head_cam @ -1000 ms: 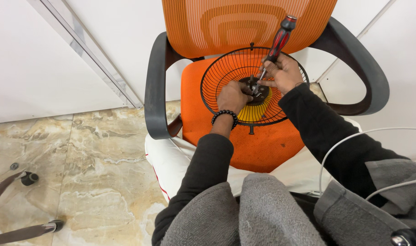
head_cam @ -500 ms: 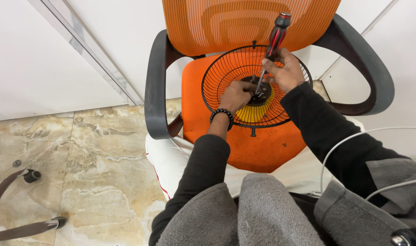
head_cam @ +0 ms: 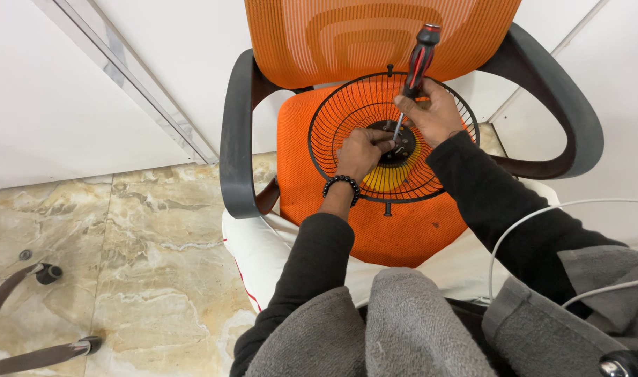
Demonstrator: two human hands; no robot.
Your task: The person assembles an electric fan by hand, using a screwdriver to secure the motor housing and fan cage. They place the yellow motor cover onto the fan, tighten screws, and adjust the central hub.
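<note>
**Fan Guard Hub: Hand and Tool Positions**

One black wire fan guard (head_cam: 375, 132) lies flat on the seat of one orange mesh chair (head_cam: 312, 160), which supports it at working height and keeps the dished side facing up. The left hand (head_cam: 359, 152) rests on the guard beside the central hub (head_cam: 397, 145), its fingers curled and pressing down; the likely purpose is to stop the guard turning. The right hand (head_cam: 431, 112) has its fingers wrapped closed around one red-and-black screwdriver (head_cam: 415, 63), held near the bottom of the handle. The shaft tilts steeply, with the tip meeting the hub, apparently at a fastener too small to make out. One beaded bracelet (head_cam: 340, 185) sits on the left wrist. One white cable (head_cam: 535, 216) curves past the right sleeve.
</note>
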